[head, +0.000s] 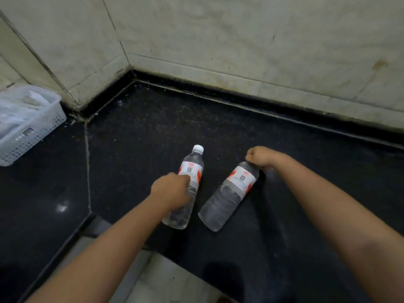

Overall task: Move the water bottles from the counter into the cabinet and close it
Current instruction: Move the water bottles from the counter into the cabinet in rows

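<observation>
The left hand [171,189] is sitting just below the centre of the frame, its fingers curling around the middle of the left bottle [185,189] and gripping it below the label. The left forearm is running down from there toward the lower left corner. That bottle is clear, with a white cap pointing toward the top of the frame and a white and red label, and its base is pointing toward the bottom of the frame, close to the counter's front edge.

The right hand [263,157] is lying right of centre, closing over the top end of the right bottle [229,195], so that the cap is hidden under the curled fingers. The right forearm is stretching away to the lower right corner. This bottle is leaning with its top toward the upper right, its white and red label facing up and its clear base toward the bottom of the frame. The two bottles are lying just beside each other, not touching.

Both are resting on the black speckled counter [153,127], which is filling the middle of the frame. A white perforated basket [32,127] is standing at the left edge, well apart from the bottles. Pale tiled walls [240,40] are meeting in a corner along the top, and a light floor [166,278] is showing at the bottom centre.
</observation>
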The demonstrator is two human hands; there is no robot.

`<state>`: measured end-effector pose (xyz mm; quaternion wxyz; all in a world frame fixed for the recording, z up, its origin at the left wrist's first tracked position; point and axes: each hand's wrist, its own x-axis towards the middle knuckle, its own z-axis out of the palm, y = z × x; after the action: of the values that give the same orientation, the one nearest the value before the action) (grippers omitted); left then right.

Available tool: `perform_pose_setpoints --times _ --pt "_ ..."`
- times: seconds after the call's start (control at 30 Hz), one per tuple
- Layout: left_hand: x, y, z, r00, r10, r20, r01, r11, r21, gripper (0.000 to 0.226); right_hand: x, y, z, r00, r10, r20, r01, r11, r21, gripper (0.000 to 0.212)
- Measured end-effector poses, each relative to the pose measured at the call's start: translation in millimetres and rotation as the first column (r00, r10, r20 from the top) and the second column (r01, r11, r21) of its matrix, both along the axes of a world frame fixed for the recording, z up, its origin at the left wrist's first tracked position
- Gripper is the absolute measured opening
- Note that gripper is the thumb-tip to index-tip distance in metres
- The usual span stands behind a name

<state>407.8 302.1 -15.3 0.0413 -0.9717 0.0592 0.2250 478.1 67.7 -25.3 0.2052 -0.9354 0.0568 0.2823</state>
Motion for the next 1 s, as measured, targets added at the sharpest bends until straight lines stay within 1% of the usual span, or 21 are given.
perform_pose_setpoints --times 0.07,0.13,0.17,0.23,0.3,0.4,0.47,0.5,0.57,0.63,0.7,0.8,0.87,1.0 --pt "4 -14 5 0.997 0.052 -0.048 -0.049 0.997 0.063 0.042 -5 -4 0 0.998 0.045 -0.032 -0.045 0.999 -0.028 0.021" --pt "15 -30 4 0.986 0.161 -0.044 -0.16 0.987 0.034 0.044 -4 -1 -6 0.996 0.086 -0.038 -0.089 0.994 -0.068 0.029" --pt "23 -37 2 0.982 0.189 -0.012 -0.189 0.982 0.002 0.045 -1 3 -8 0.994 0.105 -0.025 -0.107 0.989 -0.098 0.031" --pt "43 -46 -3 0.982 0.179 0.058 -0.178 0.984 -0.014 0.053 5 10 -14 0.992 0.123 0.014 -0.12 0.983 -0.138 0.033" --pt "62 -49 -8 0.982 0.18 0.052 -0.181 0.983 0.014 0.058 14 12 -22 0.993 0.119 0.012 -0.116 0.983 -0.145 0.034" --pt "86 -55 -17 0.988 0.146 -0.047 -0.143 0.988 0.059 0.05 23 9 -27 0.996 0.084 -0.031 -0.088 0.987 -0.137 0.034" --pt "92 -62 -20 0.985 0.146 -0.092 -0.143 0.989 0.041 0.043 25 9 -24 0.995 0.085 -0.045 -0.09 0.989 -0.117 0.033" --pt "92 -65 -21 0.985 0.148 -0.09 -0.148 0.989 0.013 0.04 24 10 -20 0.995 0.087 -0.042 -0.091 0.991 -0.101 0.032" --pt "86 -70 -14 0.992 0.118 -0.034 -0.119 0.992 -0.049 0.036 19 13 -3 0.994 0.106 -0.008 -0.107 0.991 -0.082 0.027" --pt "73 -73 3 0.997 0.058 0.056 -0.053 0.995 -0.08 0.034 7 17 24 0.988 0.143 0.054 -0.14 0.988 -0.066 0.022" --pt "52 -72 29 0.989 -0.015 0.147 0.028 0.996 -0.089 0.034 -14 20 58 0.973 0.201 0.115 -0.196 0.979 -0.051 0.022" --pt "3 -66 75 0.97 -0.097 0.221 0.118 0.989 -0.087 0.034 -65 24 106 0.945 0.241 0.223 -0.239 0.97 -0.033 0.016" --pt "-41 -61 100 0.963 -0.133 0.236 0.155 0.985 -0.078 0.031 -114 27 129 0.914 0.268 0.305 -0.267 0.963 -0.048 0.02" --pt "-154 -48 118 0.947 -0.198 0.251 0.216 0.975 -0.045 0.025 -245 40 140 0.816 0.39 0.427 -0.343 0.921 -0.186 0.028"
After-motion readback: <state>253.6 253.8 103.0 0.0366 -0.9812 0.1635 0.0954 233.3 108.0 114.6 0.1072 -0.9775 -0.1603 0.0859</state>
